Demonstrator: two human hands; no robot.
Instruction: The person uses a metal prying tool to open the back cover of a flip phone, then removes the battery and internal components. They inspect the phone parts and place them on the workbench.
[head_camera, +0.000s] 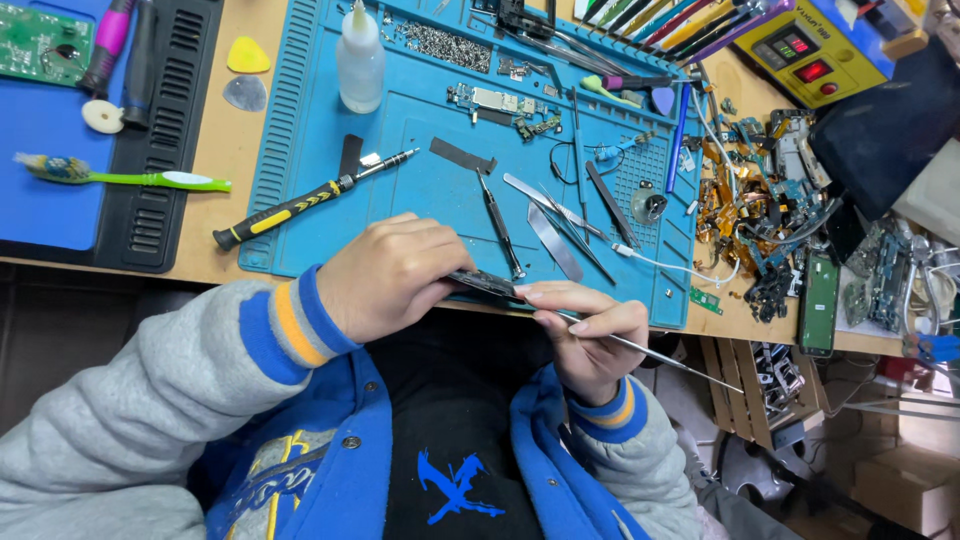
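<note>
My left hand (388, 277) grips a thin dark flat part (487, 285), seen edge-on, at the near edge of the blue work mat (420, 190). My right hand (587, 335) holds a slim metal tool (665, 359) like a pen; its tip end meets the part and its long end points out to the right, past the table edge. Both hands hover over the front of the wooden table (225, 160). On the mat just beyond them lie tweezers (500, 225) and flat metal pry blades (553, 240).
A black-and-yellow screwdriver (300, 205), a white squeeze bottle (359, 60) and small circuit boards (497, 100) lie on the mat. A heap of flex cables and phone parts (765, 210) covers the right. A green toothbrush (120, 177) lies at left, a soldering station (810, 55) at far right.
</note>
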